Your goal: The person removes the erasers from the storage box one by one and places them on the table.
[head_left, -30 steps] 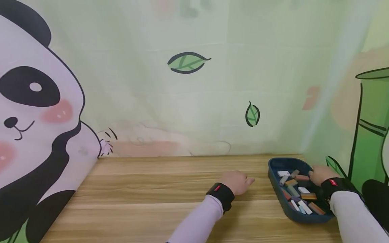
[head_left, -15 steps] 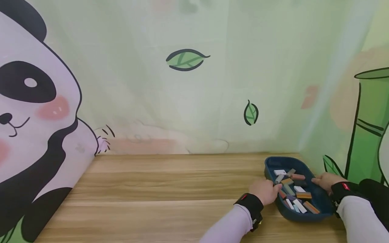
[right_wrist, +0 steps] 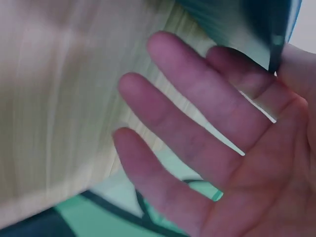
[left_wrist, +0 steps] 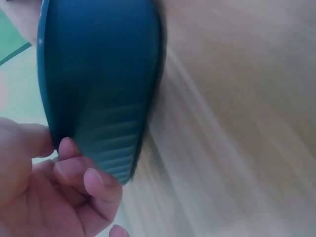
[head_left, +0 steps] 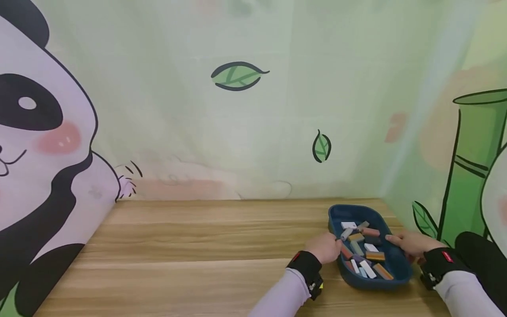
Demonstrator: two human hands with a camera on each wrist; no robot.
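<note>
A dark blue oval-cornered tray (head_left: 370, 285) stands on the right part of the wooden table, holding several small rectangular blocks (head_left: 374, 256) in white, grey, brown, orange and reddish tones. On its left side, my left hand (head_left: 325, 247) pinches the rim between thumb and fingers; the left wrist view shows those curled fingers (left_wrist: 101, 185) against the tray's ribbed outer wall (left_wrist: 103, 74). At the opposite side my right hand (head_left: 416, 244) grips the rim with thumb and index finger. In the right wrist view its other fingers (right_wrist: 182, 128) stretch out below the wall.
The wooden table (head_left: 190, 237) extends to the left of the tray. Behind it hangs a pale green cloth backdrop (head_left: 257, 132) with a printed panda (head_left: 75, 176) and leaves. On the right the backdrop continues along the table's side, close to my right hand.
My left hand came rightward to the tray's left rim, and my right hand took the right rim. Since half a second ago the tray has shifted left with both hands. The head view turned slightly right.
</note>
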